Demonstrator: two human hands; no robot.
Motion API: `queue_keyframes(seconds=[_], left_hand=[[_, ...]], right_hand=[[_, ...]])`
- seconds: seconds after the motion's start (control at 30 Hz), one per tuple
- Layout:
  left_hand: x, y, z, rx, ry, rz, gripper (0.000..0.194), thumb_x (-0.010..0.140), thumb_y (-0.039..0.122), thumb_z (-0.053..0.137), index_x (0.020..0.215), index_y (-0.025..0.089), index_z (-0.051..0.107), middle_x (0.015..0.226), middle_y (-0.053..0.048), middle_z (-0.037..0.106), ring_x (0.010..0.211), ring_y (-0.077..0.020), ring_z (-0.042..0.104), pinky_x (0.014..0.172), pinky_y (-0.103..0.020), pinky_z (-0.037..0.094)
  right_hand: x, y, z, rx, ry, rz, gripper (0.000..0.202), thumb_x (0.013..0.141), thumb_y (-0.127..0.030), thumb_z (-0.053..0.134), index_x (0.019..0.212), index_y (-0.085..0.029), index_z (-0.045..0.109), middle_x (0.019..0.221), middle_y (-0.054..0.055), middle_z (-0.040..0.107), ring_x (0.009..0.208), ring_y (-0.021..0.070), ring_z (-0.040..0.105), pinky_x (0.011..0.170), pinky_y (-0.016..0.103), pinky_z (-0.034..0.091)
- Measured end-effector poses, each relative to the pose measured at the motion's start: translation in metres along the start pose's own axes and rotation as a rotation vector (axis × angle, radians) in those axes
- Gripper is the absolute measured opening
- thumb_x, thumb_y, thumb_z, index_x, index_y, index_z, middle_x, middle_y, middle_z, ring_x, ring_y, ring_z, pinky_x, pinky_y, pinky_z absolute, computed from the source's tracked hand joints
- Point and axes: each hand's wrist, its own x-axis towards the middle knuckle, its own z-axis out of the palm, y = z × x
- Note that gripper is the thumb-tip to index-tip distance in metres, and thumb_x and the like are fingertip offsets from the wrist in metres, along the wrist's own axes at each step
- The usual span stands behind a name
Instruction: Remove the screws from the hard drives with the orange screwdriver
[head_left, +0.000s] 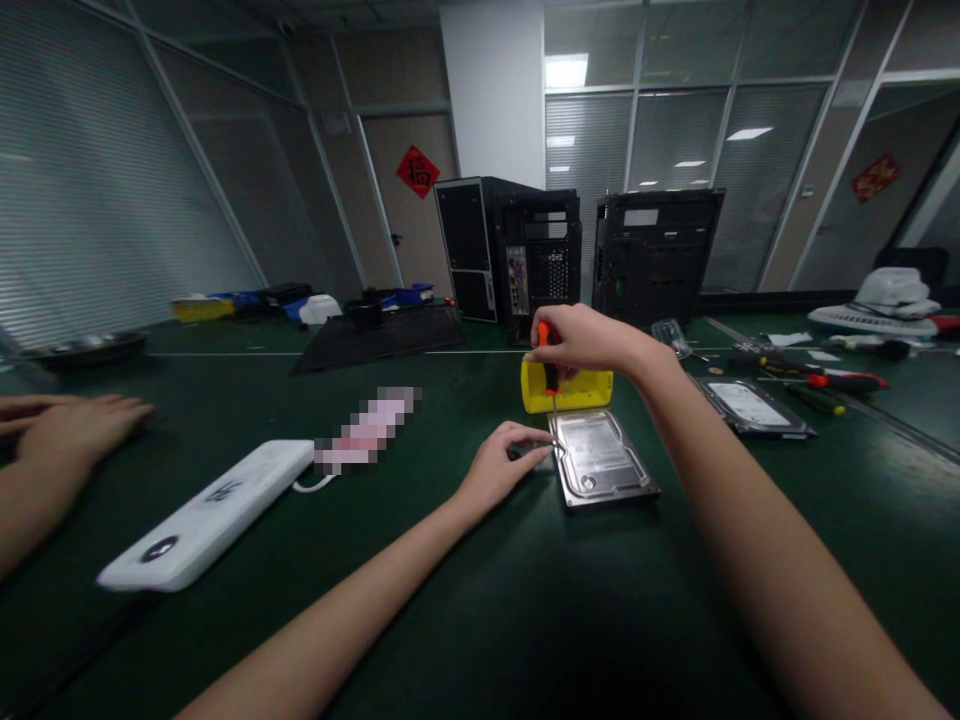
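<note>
A silver hard drive [604,455] lies flat on the green table. My right hand [574,335] is closed round the orange and black handle of a screwdriver [552,375], which stands nearly upright with its tip at the drive's left edge. At that same edge, my left hand [506,462] has its thumb and index finger close together against the drive, beside the screwdriver tip. Just behind the drive is a yellow holder [592,388], partly hidden by my right hand; its contents cannot be made out.
A second hard drive [754,408] and pliers [847,381] lie to the right. Black computer cases [469,250] stand behind. On the left are a white power bank [214,510], a cable, a blurred-out patch and another person's hand [82,430]. A black mat [382,338] lies farther back.
</note>
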Motion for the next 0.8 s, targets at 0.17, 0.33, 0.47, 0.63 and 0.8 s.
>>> queue_keyframes(seconds=[0.17,0.33,0.47,0.63,0.8], left_hand=[[-0.0003,0.0016,-0.0006,0.007,0.004,0.011,0.027,0.08,0.037,0.054,0.1,0.024,0.067,0.098,-0.005,0.058,0.09,-0.021,0.053,0.075,-0.031,0.042],[-0.0005,0.0025,-0.001,0.007,0.006,0.013,0.027,0.08,0.038,0.055,0.1,0.024,0.067,0.098,-0.006,0.058,0.089,-0.0209,0.054,0.073,-0.03,0.042],[-0.0005,0.0021,-0.0006,-0.004,0.005,0.026,0.027,0.081,0.039,0.054,0.099,0.024,0.068,0.097,-0.006,0.058,0.089,-0.0209,0.054,0.073,-0.03,0.042],[-0.0005,0.001,-0.0002,-0.017,0.003,0.027,0.027,0.081,0.04,0.054,0.097,0.023,0.068,0.095,-0.005,0.058,0.088,-0.0202,0.054,0.074,-0.03,0.042],[-0.0003,-0.0005,0.0008,-0.028,0.005,0.021,0.026,0.081,0.039,0.055,0.095,0.022,0.068,0.094,-0.005,0.058,0.088,-0.019,0.054,0.076,-0.029,0.042]], right_hand=[[-0.0001,-0.0007,0.0004,-0.009,0.0,-0.002,0.02,0.079,-0.03,0.058,0.089,-0.014,0.049,0.078,0.007,0.064,0.054,0.0111,0.062,0.044,0.019,0.049],[0.0007,0.001,0.0014,-0.007,-0.001,-0.006,0.019,0.078,-0.029,0.058,0.087,-0.014,0.049,0.077,0.006,0.064,0.055,0.0114,0.063,0.045,0.02,0.05],[0.0018,0.0021,0.0015,-0.005,-0.013,-0.012,0.019,0.078,-0.029,0.058,0.086,-0.014,0.049,0.076,0.006,0.065,0.056,0.0122,0.064,0.045,0.02,0.051],[0.0019,0.0013,0.0012,-0.03,-0.005,-0.025,0.019,0.077,-0.03,0.058,0.085,-0.014,0.05,0.076,0.006,0.064,0.056,0.012,0.063,0.044,0.02,0.05],[0.0014,0.0005,0.0013,-0.032,-0.002,-0.02,0.019,0.077,-0.03,0.058,0.085,-0.014,0.05,0.076,0.005,0.064,0.055,0.0115,0.063,0.044,0.019,0.05]])
